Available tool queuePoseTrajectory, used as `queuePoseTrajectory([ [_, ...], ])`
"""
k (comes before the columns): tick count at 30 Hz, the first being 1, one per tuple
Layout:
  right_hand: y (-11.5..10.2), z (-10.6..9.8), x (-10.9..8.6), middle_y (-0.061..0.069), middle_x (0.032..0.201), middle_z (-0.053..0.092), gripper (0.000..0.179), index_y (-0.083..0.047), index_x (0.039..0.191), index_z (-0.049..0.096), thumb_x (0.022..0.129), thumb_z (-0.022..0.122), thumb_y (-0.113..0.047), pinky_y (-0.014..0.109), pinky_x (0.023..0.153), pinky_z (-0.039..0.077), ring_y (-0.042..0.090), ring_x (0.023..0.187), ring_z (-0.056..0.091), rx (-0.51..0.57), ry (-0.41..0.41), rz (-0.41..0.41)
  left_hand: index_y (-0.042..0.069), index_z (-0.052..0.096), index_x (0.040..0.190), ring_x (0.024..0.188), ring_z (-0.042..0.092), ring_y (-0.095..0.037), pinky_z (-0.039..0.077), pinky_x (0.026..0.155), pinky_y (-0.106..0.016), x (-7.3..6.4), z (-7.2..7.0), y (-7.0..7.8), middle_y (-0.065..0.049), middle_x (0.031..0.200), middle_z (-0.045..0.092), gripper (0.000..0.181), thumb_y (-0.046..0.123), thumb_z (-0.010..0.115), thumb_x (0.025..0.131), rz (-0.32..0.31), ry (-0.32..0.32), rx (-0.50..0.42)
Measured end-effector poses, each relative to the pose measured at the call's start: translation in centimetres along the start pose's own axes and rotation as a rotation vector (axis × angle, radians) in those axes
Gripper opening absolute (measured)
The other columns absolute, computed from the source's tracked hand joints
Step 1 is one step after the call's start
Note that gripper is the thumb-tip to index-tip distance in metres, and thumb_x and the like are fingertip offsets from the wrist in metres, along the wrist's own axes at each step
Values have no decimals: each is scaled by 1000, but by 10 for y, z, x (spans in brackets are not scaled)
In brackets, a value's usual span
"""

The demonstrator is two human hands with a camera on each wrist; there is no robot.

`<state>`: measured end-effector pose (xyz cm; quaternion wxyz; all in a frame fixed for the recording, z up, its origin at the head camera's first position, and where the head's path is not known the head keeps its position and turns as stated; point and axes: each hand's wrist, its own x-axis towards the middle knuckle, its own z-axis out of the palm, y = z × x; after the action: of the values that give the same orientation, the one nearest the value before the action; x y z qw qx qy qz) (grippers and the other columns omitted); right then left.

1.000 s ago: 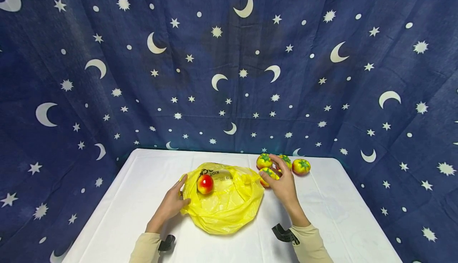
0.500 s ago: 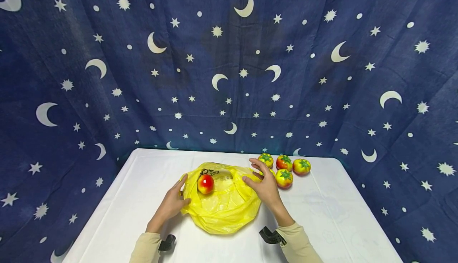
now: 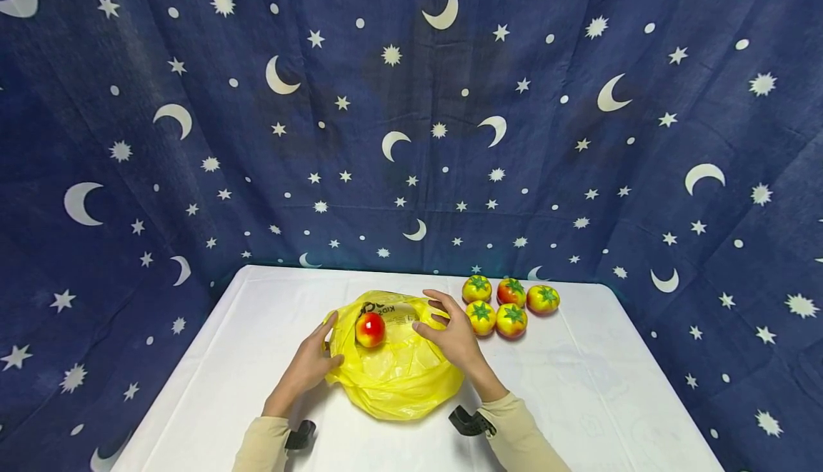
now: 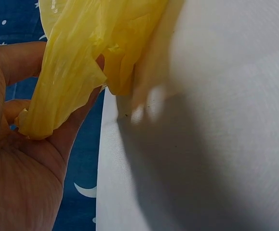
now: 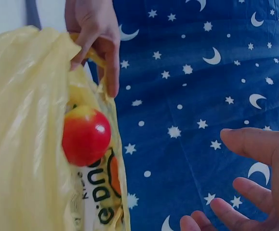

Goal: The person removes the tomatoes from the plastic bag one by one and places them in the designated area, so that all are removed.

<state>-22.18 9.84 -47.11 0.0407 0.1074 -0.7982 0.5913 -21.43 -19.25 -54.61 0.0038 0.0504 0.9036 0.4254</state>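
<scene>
A yellow plastic bag [image 3: 405,397] lies on the table with its mouth spread wide. Inside, near the left rim, is a round, glossy red-and-yellow fruit [image 3: 370,330]. My left hand [image 3: 305,366] holds the left rim; the left wrist view has the bunched plastic [image 4: 69,91] between thumb and fingers. Over the bag's right side is my right hand [image 3: 454,340], fingers spread and slightly bent, with nothing in it. In the right wrist view that hand [image 5: 255,187] stands apart from the fruit [image 5: 87,136], and black print shows on the bag's inside.
Several yellow-and-red fruits [image 3: 511,320] with green star-shaped leaf tops sit close together right of the bag, towards the back of the white-covered table [image 3: 598,386]. Behind the table hangs a dark blue cloth [image 3: 360,243] patterned with moons and stars.
My right hand has moved left from beside the leaf-topped fruits to over the bag's right side, uncovering those fruits. The left hand and the fruit in the bag have stayed put.
</scene>
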Motion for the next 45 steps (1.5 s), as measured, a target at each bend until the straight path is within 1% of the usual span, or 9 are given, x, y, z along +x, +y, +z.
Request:
queuePoseTrajectory([
  [7, -7, 16, 7, 8, 141, 54, 58, -17, 135, 57, 81, 78, -17, 53, 109, 45, 34, 131, 51, 17, -65, -21, 14, 27, 156, 148, 27, -41, 25, 120, -58, 1, 0, 0, -19, 160, 30, 90, 6, 73, 79, 17, 5, -9],
  [10, -5, 24, 11, 10, 142, 52, 58, -12, 136, 56, 82, 77, -15, 57, 109, 43, 36, 131, 50, 27, -102, -27, 12, 28, 156, 146, 29, -43, 26, 118, -59, 0, 0, 1, -21, 158, 31, 90, 6, 73, 78, 26, 19, 3],
  [15, 2, 36, 17, 12, 143, 51, 60, -8, 138, 53, 83, 76, -14, 56, 109, 43, 37, 130, 50, 18, -130, -12, 13, 28, 156, 147, 28, -43, 25, 119, -59, 0, 1, 4, -19, 159, 30, 90, 6, 73, 79, 11, 14, 0],
  [18, 6, 42, 20, 11, 143, 51, 61, -10, 138, 54, 83, 77, -18, 53, 109, 45, 35, 130, 51, -4, -141, 21, 14, 27, 156, 148, 27, -40, 24, 120, -57, 1, 0, 5, -18, 160, 29, 90, 7, 73, 79, -1, 6, -10],
  [22, 9, 49, 24, 11, 142, 52, 61, -11, 138, 54, 82, 77, -19, 54, 108, 45, 37, 130, 51, -23, -164, 41, 13, 27, 156, 147, 26, -41, 25, 119, -58, 0, 0, 5, -18, 160, 29, 90, 7, 73, 79, 5, 6, -6],
  [27, 15, 57, 31, 14, 141, 53, 59, -11, 136, 55, 82, 77, -18, 54, 107, 46, 41, 129, 51, -64, -180, 30, 14, 27, 156, 147, 27, -41, 25, 119, -57, 0, 1, 6, -19, 160, 30, 89, 7, 72, 80, 12, 10, -4],
  [31, 21, 62, 35, 13, 140, 56, 60, -11, 136, 56, 81, 78, -21, 51, 104, 49, 38, 126, 54, -117, -192, 49, 13, 28, 156, 147, 28, -41, 26, 119, -57, -1, 2, 6, -19, 160, 30, 89, 5, 72, 79, 23, 16, -7],
  [37, 23, 69, 39, 13, 140, 57, 61, -13, 136, 55, 82, 79, -25, 50, 104, 49, 36, 124, 55, -165, -212, 105, 13, 28, 156, 147, 29, -41, 27, 119, -57, 0, 2, 5, -19, 160, 30, 89, 4, 72, 80, 33, 15, -12],
  [45, 26, 80, 47, 13, 135, 59, 60, -10, 134, 58, 80, 80, -26, 49, 102, 51, 35, 120, 57, -212, -237, 129, 12, 28, 156, 147, 29, -40, 28, 119, -57, 0, 2, 6, -19, 160, 30, 88, 4, 72, 79, 32, 13, -11],
])
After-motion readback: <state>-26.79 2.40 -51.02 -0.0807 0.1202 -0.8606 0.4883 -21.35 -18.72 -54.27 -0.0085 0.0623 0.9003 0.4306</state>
